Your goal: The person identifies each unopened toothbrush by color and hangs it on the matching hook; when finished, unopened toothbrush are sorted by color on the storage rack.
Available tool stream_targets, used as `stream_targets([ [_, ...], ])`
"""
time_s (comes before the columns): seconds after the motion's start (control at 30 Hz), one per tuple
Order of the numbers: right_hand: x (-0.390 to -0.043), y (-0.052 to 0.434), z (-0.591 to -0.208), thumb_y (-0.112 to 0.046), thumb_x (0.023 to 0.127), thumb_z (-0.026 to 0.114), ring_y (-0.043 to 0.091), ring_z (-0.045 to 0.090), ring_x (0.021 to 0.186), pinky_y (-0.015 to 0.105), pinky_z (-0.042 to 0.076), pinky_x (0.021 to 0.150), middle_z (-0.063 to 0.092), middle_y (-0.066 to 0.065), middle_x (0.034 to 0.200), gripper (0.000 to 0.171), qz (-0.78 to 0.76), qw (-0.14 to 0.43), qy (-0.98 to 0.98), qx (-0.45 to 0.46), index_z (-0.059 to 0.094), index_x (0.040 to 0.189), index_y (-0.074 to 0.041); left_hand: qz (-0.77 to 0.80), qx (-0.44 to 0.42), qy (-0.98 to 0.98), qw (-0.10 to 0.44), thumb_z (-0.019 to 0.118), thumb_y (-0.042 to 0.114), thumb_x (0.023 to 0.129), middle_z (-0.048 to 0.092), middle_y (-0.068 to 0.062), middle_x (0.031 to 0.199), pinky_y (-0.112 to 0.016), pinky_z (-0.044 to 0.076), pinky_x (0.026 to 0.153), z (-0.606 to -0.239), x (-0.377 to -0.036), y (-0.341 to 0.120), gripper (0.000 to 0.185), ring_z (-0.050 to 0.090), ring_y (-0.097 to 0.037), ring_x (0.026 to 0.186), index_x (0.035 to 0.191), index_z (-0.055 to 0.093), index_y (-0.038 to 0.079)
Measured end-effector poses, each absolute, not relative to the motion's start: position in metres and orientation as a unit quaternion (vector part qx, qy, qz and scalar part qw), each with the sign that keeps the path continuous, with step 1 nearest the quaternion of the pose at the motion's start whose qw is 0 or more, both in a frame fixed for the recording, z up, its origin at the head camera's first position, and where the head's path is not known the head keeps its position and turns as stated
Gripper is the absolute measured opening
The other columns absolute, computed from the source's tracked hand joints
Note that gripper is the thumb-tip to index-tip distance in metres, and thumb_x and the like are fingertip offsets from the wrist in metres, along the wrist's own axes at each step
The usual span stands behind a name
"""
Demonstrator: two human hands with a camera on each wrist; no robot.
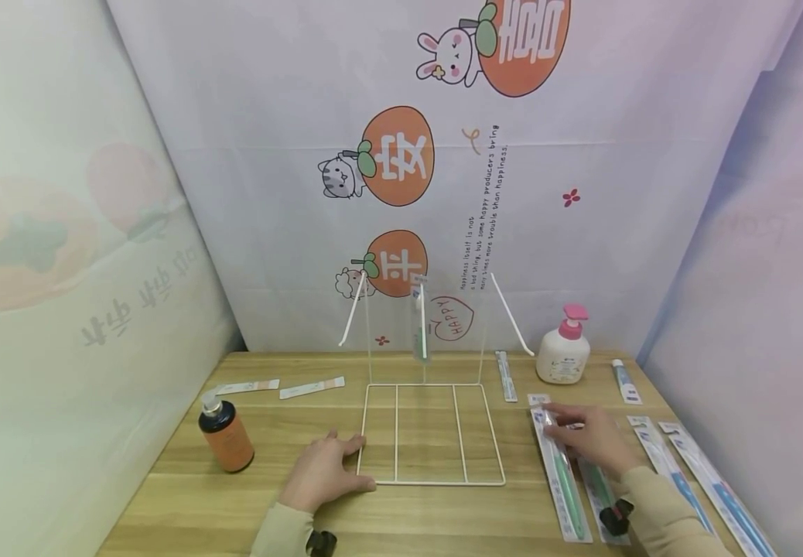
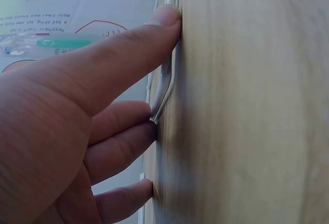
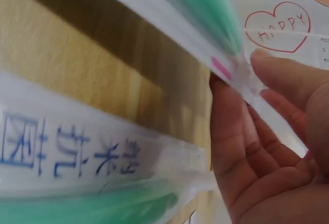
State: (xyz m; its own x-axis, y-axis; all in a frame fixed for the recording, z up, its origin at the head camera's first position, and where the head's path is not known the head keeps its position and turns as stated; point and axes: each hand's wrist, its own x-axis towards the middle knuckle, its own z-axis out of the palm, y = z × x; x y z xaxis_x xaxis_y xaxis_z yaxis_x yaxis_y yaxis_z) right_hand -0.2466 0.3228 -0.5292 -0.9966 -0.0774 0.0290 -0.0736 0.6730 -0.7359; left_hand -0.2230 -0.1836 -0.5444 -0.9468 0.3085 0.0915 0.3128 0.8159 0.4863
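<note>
My right hand [image 1: 592, 437] pinches the upper part of a green toothbrush in a clear pack [image 1: 567, 495]. In the right wrist view, the thumb and fingers meet at this pack [image 3: 195, 34], which is raised off the table at that end. A second packed green toothbrush [image 1: 599, 495] lies beside it, partly under the right arm. My left hand [image 1: 325, 468] rests with fairly straight fingers at the front left corner of a white wire rack [image 1: 436, 483]. The thumb [image 2: 149, 39] touches the rack's base wire. Another packed toothbrush [image 1: 418, 333] hangs on the rack's middle hook.
Two packed blue toothbrushes [image 1: 680, 476] [image 1: 722, 495] lie at the right. Behind are a pink pump bottle [image 1: 563, 356], a toothpaste tube [image 1: 627, 383] and a narrow pack [image 1: 506, 377]. An orange pump bottle [image 1: 227, 437] and two slim packets [image 1: 248, 386] [image 1: 312, 387] are left.
</note>
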Motion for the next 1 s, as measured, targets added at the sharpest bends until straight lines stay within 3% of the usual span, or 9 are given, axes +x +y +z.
stream_targets([
  [0.23, -0.239, 0.296, -0.504, -0.029, 0.096, 0.085, 0.030, 0.076, 0.100, 0.029, 0.061, 0.077, 0.076, 0.020, 0.124, 0.047, -0.403, -0.089, 0.905, -0.102, 0.075, 0.139, -0.013, -0.255, -0.161, -0.953, 0.001, 0.097, 0.057, 0.072, 0.070, -0.021, 0.140, -0.072, 0.048, 0.105, -0.544, -0.223, -0.184, 0.084, 0.056, -0.061, 0.133, 0.141, 0.074, 0.014],
  [0.37, -0.230, 0.268, -0.482, -0.021, 0.094, 0.087, 0.016, 0.074, 0.081, 0.026, 0.058, 0.062, 0.078, 0.019, 0.119, 0.043, -0.407, -0.142, 0.892, -0.135, 0.077, 0.135, -0.012, -0.254, -0.158, -0.954, -0.003, 0.097, 0.058, 0.072, 0.069, -0.022, 0.140, -0.073, 0.048, 0.105, -0.545, -0.224, -0.185, 0.085, 0.056, -0.061, 0.133, 0.141, 0.074, 0.014],
  [0.47, -0.225, 0.248, -0.466, -0.016, 0.093, 0.088, 0.010, 0.072, 0.075, 0.027, 0.057, 0.057, 0.079, 0.014, 0.114, 0.043, -0.411, -0.180, 0.878, -0.165, 0.077, 0.134, -0.012, -0.256, -0.157, -0.954, -0.006, 0.097, 0.058, 0.072, 0.069, -0.023, 0.140, -0.073, 0.048, 0.104, -0.547, -0.225, -0.186, 0.085, 0.056, -0.061, 0.133, 0.141, 0.074, 0.014],
  [0.57, -0.220, 0.228, -0.451, -0.013, 0.091, 0.089, 0.007, 0.074, 0.077, 0.026, 0.060, 0.060, 0.080, 0.007, 0.111, 0.044, -0.410, -0.225, 0.861, -0.199, 0.078, 0.134, -0.015, -0.257, -0.157, -0.954, -0.006, 0.097, 0.058, 0.072, 0.069, -0.023, 0.141, -0.073, 0.048, 0.104, -0.547, -0.225, -0.186, 0.085, 0.055, -0.061, 0.134, 0.141, 0.074, 0.014],
  [0.7, -0.212, 0.200, -0.429, 0.000, 0.088, 0.088, 0.010, 0.075, 0.078, 0.025, 0.063, 0.063, 0.077, 0.006, 0.111, 0.048, -0.443, -0.277, 0.816, -0.248, 0.078, 0.133, -0.012, -0.258, -0.157, -0.953, -0.007, 0.096, 0.058, 0.073, 0.068, -0.024, 0.141, -0.073, 0.047, 0.105, -0.547, -0.226, -0.185, 0.084, 0.055, -0.061, 0.134, 0.142, 0.073, 0.014],
  [0.8, -0.206, 0.181, -0.415, 0.010, 0.084, 0.087, 0.012, 0.074, 0.077, 0.025, 0.063, 0.061, 0.075, 0.010, 0.113, 0.050, -0.483, -0.299, 0.773, -0.282, 0.078, 0.131, -0.006, -0.259, -0.155, -0.953, -0.007, 0.096, 0.058, 0.074, 0.068, -0.024, 0.141, -0.073, 0.046, 0.107, -0.547, -0.225, -0.184, 0.084, 0.054, -0.061, 0.135, 0.142, 0.073, 0.015],
  [1.0, -0.190, 0.158, -0.396, 0.011, 0.085, 0.086, 0.013, 0.074, 0.079, 0.028, 0.063, 0.059, 0.073, 0.008, 0.120, 0.051, -0.531, -0.281, 0.739, -0.304, 0.077, 0.131, -0.006, -0.261, -0.155, -0.953, -0.008, 0.097, 0.057, 0.073, 0.067, -0.026, 0.141, -0.073, 0.046, 0.106, -0.545, -0.224, -0.184, 0.084, 0.055, -0.063, 0.133, 0.141, 0.074, 0.015],
])
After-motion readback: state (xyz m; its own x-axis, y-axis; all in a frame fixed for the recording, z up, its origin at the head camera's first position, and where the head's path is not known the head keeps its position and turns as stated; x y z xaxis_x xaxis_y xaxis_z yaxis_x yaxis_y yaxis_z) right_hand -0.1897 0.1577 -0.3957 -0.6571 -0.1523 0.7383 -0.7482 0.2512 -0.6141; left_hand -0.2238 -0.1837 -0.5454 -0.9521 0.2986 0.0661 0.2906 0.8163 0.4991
